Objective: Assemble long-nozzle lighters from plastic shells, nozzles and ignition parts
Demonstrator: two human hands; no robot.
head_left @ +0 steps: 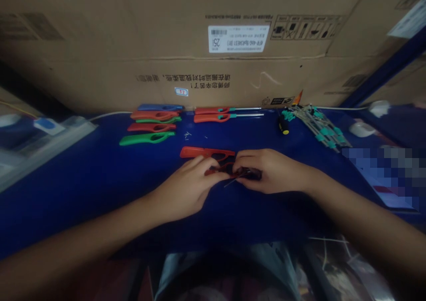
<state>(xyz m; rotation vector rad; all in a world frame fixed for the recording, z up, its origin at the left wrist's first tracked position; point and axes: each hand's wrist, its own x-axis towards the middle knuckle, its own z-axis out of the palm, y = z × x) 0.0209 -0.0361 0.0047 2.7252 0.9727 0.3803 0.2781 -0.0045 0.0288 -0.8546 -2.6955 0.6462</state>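
My left hand [188,188] is closed, thumb and fingers pinching a red lighter casing [212,171] just above the blue table. My right hand [266,170] curls round the other end of the same casing, where a dark part [252,173] and a thin wire-like piece show; the fingers hide most of it. Directly beyond my hands lies another red casing half [196,152], flat on the table. Farther back are two red long-nosed lighters [213,117] with metal tubes.
Green, red and blue lighter casings [149,138] lie in a stack at the back left. A black and yellow screwdriver [283,125] rests beside several metal tubes with teal parts [321,125]. A cardboard box [159,34] walls the back, and a pixelated screen [386,190] lies right.
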